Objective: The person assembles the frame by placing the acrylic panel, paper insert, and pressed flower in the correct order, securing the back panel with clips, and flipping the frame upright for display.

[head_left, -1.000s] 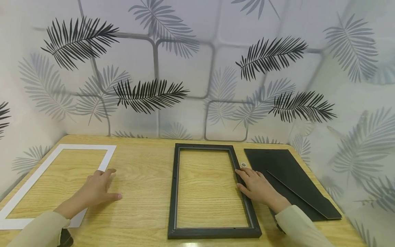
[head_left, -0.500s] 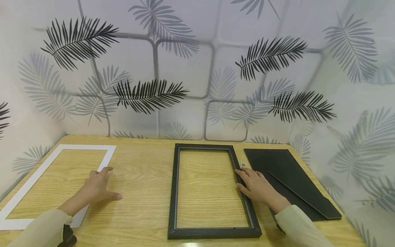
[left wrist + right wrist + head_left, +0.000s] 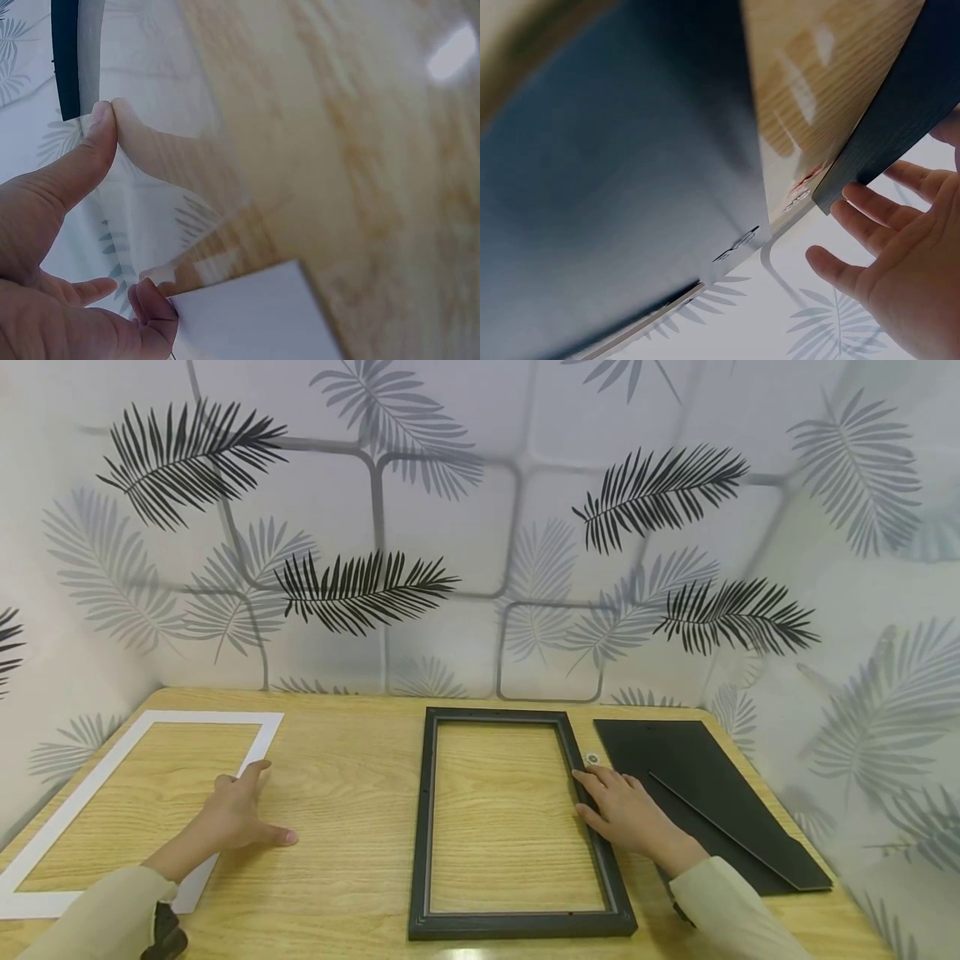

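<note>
Widely spread left fingers [image 3: 251, 777]; right fingers [image 3: 592, 786] touch black frame [image 3: 424, 814].

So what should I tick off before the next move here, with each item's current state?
1. Black frame lying flat on the table: ok.
2. Right hand at the frame's right bar: ok.
3. White mat fully visible: not ok; left hand and sleeve cover parts in the head view.
4. Black panel apart from the frame: ok, to its right.
5. Left hand touching the mat: cannot tell.
</note>
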{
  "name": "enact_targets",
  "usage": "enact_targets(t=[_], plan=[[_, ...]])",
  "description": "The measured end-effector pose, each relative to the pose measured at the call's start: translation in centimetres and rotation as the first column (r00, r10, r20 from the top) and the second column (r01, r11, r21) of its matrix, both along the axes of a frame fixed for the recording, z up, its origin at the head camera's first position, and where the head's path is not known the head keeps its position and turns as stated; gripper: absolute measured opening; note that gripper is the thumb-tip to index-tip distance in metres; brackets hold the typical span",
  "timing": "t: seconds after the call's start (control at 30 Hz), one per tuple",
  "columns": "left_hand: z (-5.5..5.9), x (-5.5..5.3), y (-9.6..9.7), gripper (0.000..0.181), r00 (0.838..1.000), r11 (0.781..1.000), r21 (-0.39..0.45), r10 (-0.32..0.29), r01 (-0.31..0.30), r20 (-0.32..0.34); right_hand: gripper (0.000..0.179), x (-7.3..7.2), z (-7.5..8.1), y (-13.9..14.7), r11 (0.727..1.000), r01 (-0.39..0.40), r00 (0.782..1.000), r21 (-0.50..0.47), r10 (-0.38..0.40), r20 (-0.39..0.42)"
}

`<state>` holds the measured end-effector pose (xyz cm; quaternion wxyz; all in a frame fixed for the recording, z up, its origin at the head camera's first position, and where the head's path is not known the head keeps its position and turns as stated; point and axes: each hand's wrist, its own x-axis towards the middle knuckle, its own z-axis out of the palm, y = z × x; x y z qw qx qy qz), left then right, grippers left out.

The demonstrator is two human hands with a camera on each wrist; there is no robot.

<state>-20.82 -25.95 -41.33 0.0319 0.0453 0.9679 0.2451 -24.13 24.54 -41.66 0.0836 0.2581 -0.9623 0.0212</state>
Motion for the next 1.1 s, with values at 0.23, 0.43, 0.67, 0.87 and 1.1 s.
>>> enact_targets(t=[0.23, 0.43, 0.67, 0.87, 1.1], plan=[[0.0, -0.2, 0.0, 0.123, 0.999, 1.000, -0.029, -0.012, 0.011, -0.052, 0.051, -0.3, -0.1, 0.2, 1.000, -0.004, 1.000, -0.002, 0.004, 0.002], [-0.1, -0.3, -0.1, 0.122, 0.999, 1.000, -0.028, -0.013, 0.012, -0.031, 0.052, -0.5, -0.2, 0.5, 1.000, -0.011, 1.000, -0.001, 0.011, 0.019], [-0.1, -0.2, -0.3, 0.117, 0.999, 1.000, -0.022, -0.022, 0.021, -0.044, 0.054, -0.7, -0.1, 0.9, 0.999, -0.033, 0.998, 0.013, 0.032, 0.049], [0.3, -0.3, -0.6, 0.108, 0.995, 0.998, 0.017, -0.058, 0.059, -0.085, 0.054, -0.8, 0.0, 1.3, 0.998, -0.061, 0.995, 0.006, 0.060, 0.084], [0.7, -0.3, -1.1, 0.090, 0.994, 0.989, 0.140, -0.042, 0.056, -0.100, 0.055, -0.9, 0.1, 1.5, 0.997, -0.073, 0.992, -0.015, 0.074, 0.100]])
